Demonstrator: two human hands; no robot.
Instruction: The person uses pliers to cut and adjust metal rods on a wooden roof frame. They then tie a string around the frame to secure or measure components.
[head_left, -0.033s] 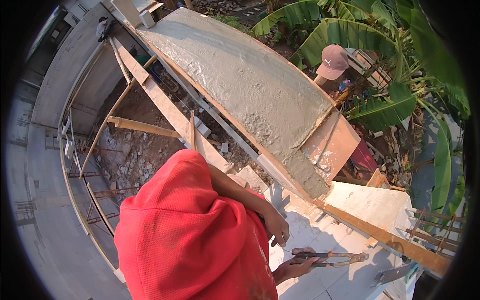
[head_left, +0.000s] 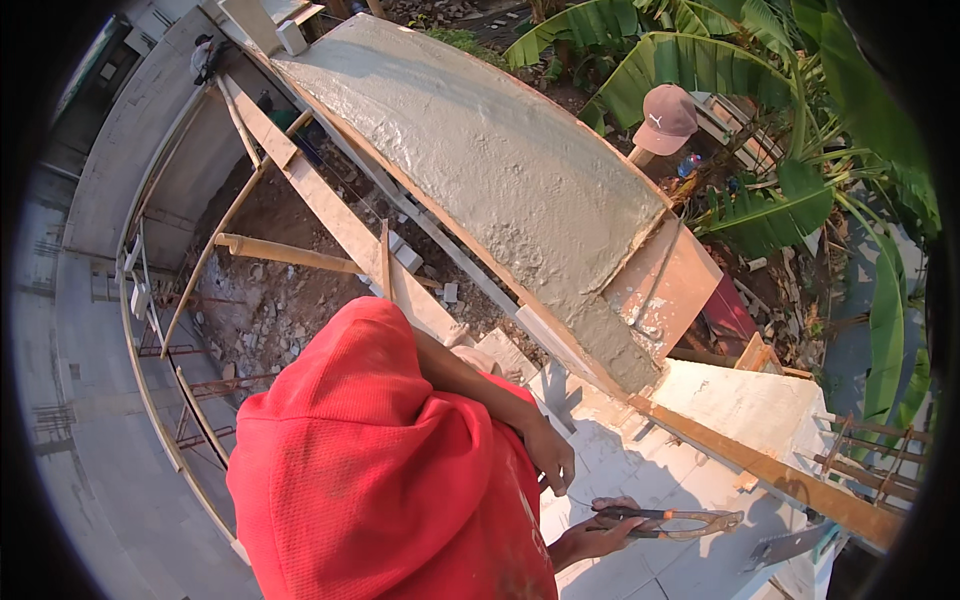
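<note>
A large red sleeve and shirt point(head_left: 370, 440) fill the lower middle of the head view, with my left forearm coming out from under them. My left hand point(head_left: 551, 458) hangs with curled fingers above the white surface point(head_left: 640, 470); a thin dark line shows near its fingertips, too fine to name for sure. Just below it, my right hand point(head_left: 600, 530) is wrapped round the dark, orange-marked handles of pincers point(head_left: 690, 523). Their rusty metal head points right, away from my palm. The two hands are apart.
A wet grey concrete slab point(head_left: 480, 170) with timber edging spans the upper middle. An orange-brown plank point(head_left: 780, 475) and a saw point(head_left: 790, 547) lie at the lower right. A pink cap point(head_left: 667, 118) sits on a post. Planks cross a rubble-filled pit point(head_left: 260, 300); another person point(head_left: 205, 60) is far left.
The pincers and my right hand have shifted slightly right, and the pincers' head has risen a little. My left hand has moved very slightly left.
</note>
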